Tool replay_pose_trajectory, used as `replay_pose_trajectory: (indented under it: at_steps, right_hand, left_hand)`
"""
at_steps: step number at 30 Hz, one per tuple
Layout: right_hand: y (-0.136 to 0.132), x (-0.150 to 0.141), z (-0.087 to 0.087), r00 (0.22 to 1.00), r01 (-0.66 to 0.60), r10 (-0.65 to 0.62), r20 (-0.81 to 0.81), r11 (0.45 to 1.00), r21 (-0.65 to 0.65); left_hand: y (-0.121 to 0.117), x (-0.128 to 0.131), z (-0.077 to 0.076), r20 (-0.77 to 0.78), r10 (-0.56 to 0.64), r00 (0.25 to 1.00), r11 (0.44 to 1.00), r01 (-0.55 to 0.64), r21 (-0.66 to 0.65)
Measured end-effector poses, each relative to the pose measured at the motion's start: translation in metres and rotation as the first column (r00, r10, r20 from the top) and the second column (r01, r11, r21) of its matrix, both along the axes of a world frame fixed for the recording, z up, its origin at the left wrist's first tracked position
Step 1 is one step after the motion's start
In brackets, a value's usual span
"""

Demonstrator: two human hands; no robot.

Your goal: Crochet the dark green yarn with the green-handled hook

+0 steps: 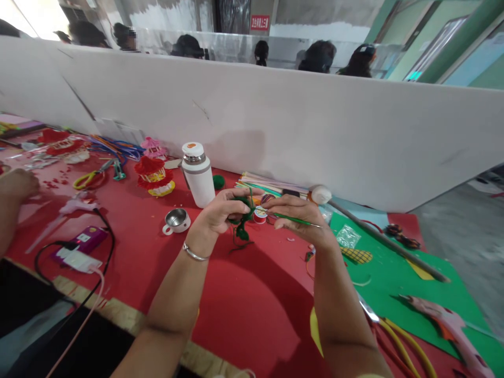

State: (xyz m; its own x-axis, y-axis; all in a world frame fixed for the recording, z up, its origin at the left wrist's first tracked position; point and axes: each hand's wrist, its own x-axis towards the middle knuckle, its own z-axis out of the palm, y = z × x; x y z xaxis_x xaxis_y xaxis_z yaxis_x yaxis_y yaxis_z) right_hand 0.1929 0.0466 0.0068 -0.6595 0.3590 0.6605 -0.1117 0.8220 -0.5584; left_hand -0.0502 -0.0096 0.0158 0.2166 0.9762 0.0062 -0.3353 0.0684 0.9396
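My left hand [220,212] is closed on a small piece of dark green yarn work [242,223] held above the red table cover [244,310]. Loose green strands hang down from it. A silver bangle circles my left wrist. My right hand [301,215] pinches a thin green crochet hook [299,221] whose tip points into the yarn piece. A small spool of thread [260,214] sits just behind, between both hands.
A white flask [198,175] and metal cup [177,220] stand left of my hands. Red paper ornaments [154,176], scissors [94,177], a phone with cables [81,244], a glue gun [452,325], green paper sheet [397,273]. Another person's hand [18,184] at far left. White partition behind.
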Motion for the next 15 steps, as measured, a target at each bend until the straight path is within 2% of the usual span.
replay_pose_trajectory:
  at_steps: [4, 9, 13, 15]
  right_hand:
    - [-0.005, 0.0, 0.007, 1.0, -0.013, 0.013, 0.025, 1.0, -0.021]
    - [-0.007, 0.003, 0.01, 0.994, -0.106, 0.108, 0.003, 0.982, -0.153]
    - [-0.004, 0.0, 0.003, 0.985, -0.163, 0.146, -0.087, 0.957, -0.242]
    - [-0.005, -0.008, -0.002, 0.988, -0.124, 0.09, -0.127, 0.947, -0.295]
  left_hand:
    - [0.002, -0.004, -0.003, -0.015, -0.081, 0.997, 0.997, 0.081, 0.007]
    - [0.002, -0.007, -0.005, 0.005, -0.16, 0.987, 0.987, 0.16, 0.01]
    - [0.0, -0.002, -0.002, -0.014, -0.127, 0.992, 0.992, 0.127, 0.024]
    - [-0.001, 0.004, -0.001, -0.012, -0.063, 0.998, 0.997, 0.063, 0.049]
